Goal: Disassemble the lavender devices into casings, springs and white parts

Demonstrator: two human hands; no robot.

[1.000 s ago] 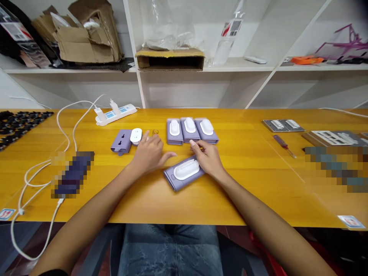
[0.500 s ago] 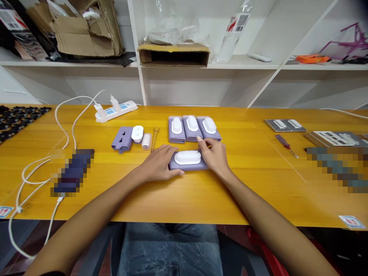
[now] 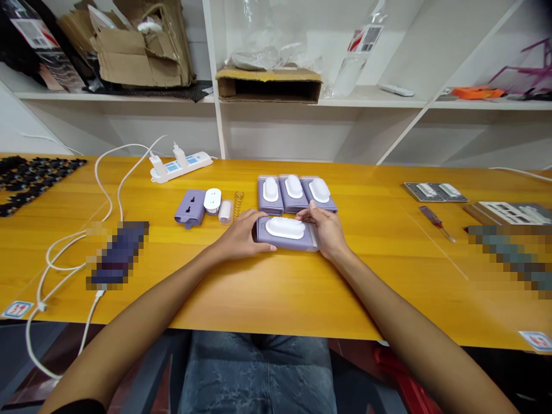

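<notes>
A purple block with a white oval top (image 3: 285, 230) lies crosswise on the yellow table (image 3: 302, 287). My left hand (image 3: 240, 238) grips its left end and my right hand (image 3: 326, 230) grips its right end. Just behind it stand three like purple blocks (image 3: 294, 194) in a row, side by side. To the left lie a purple socket shell (image 3: 190, 209), a white round plug piece (image 3: 212, 200), a small white cap (image 3: 225, 211) and a metal spring (image 3: 237, 204).
A white power strip (image 3: 181, 165) with cables lies at the back left, a blurred dark object (image 3: 118, 254) nearer me. A red screwdriver (image 3: 435, 222) and grey plates (image 3: 433, 191) lie at the right. Black parts (image 3: 30, 178) cover the far left. Shelves with cardboard boxes (image 3: 269, 86) stand behind.
The purple block turned from slanted to crosswise and slid up against the row of three. My left hand came from the small parts onto its left end; my right hand stayed on its right end.
</notes>
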